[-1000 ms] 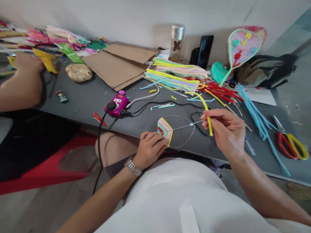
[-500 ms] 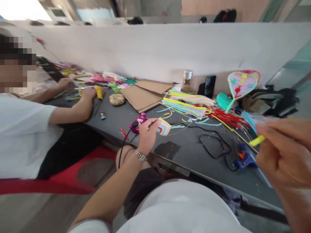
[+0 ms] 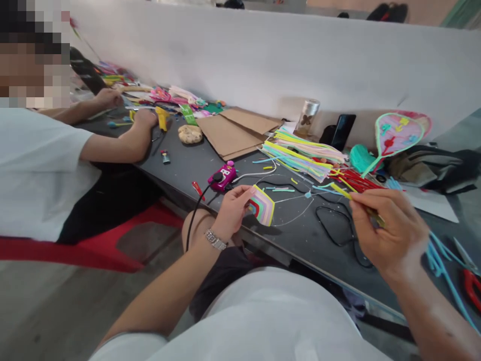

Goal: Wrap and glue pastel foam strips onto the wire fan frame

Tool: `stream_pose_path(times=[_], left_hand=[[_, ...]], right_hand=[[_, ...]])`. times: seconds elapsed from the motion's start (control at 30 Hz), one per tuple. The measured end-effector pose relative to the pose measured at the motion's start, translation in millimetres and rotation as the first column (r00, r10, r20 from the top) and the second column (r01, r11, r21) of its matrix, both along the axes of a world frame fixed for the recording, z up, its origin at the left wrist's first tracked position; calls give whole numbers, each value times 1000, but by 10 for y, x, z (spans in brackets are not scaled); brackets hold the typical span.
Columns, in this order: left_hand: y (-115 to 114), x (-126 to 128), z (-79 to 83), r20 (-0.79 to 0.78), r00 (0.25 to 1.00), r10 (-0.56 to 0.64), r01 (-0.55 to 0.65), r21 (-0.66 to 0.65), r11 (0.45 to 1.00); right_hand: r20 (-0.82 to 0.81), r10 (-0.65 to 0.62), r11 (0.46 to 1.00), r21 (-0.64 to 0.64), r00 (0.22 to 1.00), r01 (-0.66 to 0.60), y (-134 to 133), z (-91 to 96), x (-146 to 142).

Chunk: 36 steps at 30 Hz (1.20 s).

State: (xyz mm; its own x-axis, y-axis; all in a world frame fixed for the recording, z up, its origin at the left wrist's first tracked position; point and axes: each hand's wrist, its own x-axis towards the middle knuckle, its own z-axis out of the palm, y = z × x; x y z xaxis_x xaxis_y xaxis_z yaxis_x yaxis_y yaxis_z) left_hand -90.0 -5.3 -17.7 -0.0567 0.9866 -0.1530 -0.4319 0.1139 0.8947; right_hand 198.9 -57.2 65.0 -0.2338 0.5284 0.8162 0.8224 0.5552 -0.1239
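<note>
My left hand pinches the edge of a small striped panel of coloured pipe cleaners in yellow, pink, green, blue and red. From the panel a thin wire frame reaches right over the table, with a light-blue knot on it. My right hand is closed on a yellow pipe cleaner, whose free end points left past the fingertips. A yellowish piece also shows under those fingers; I cannot tell if it is the same strip. The yellow pipe cleaner is apart from the panel.
Bundles of pipe cleaners, brown cardboard and a purple power box with black cords lie on the dark table. Red-handled scissors lie at right. At left sits another person, a hand beside a yellow glue gun.
My right hand has come left and inward with the yellow pipe cleaner, nearer the panel. My left hand still holds the panel, now turned more to face the camera. The view has tilted down.
</note>
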Motion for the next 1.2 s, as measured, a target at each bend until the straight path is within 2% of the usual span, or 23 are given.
stream_pose_path(times=[0.2, 0.4, 0.5, 0.63, 0.77, 0.87, 0.97, 1.07, 1.13, 1.2], left_hand=[[44, 49, -65, -74, 997, 17, -18, -7, 1000], [76, 65, -88, -112, 994, 0, -4, -35, 999], [132, 64, -65, -131, 991, -41, 38, -30, 999], [297, 61, 1, -197, 971, -137, 134, -32, 991], [483, 65, 62, -272, 923, -272, 270, -45, 962], [588, 117, 113, -380, 870, -315, 331, -22, 943], [682, 230, 208, -514, 785, -345, 416, 26, 909], [765, 354, 303, -596, 715, -365, 503, 75, 861], [793, 395, 318, -609, 703, -368, 535, 113, 837], [781, 377, 273, -581, 722, -376, 545, 143, 826]], right_hand=[[-86, 66, 977, -195, 994, -82, 119, -254, -327], [-40, 86, 933, -346, 996, -94, 216, -469, -460], [8, 99, 929, -359, 995, -90, 254, -472, -427], [37, 103, 934, -347, 994, -84, 315, -384, -300], [-39, 127, 923, -362, 991, -133, 390, -327, -207], [-172, 110, 859, -479, 979, -180, 480, -367, -208], [-335, 49, 716, -645, 941, -267, 616, -419, -239], [-425, 5, 585, -733, 905, -347, 738, -426, -256], [-463, -17, 554, -743, 886, -377, 771, -421, -250], [-512, -47, 554, -728, 858, -404, 762, -429, -229]])
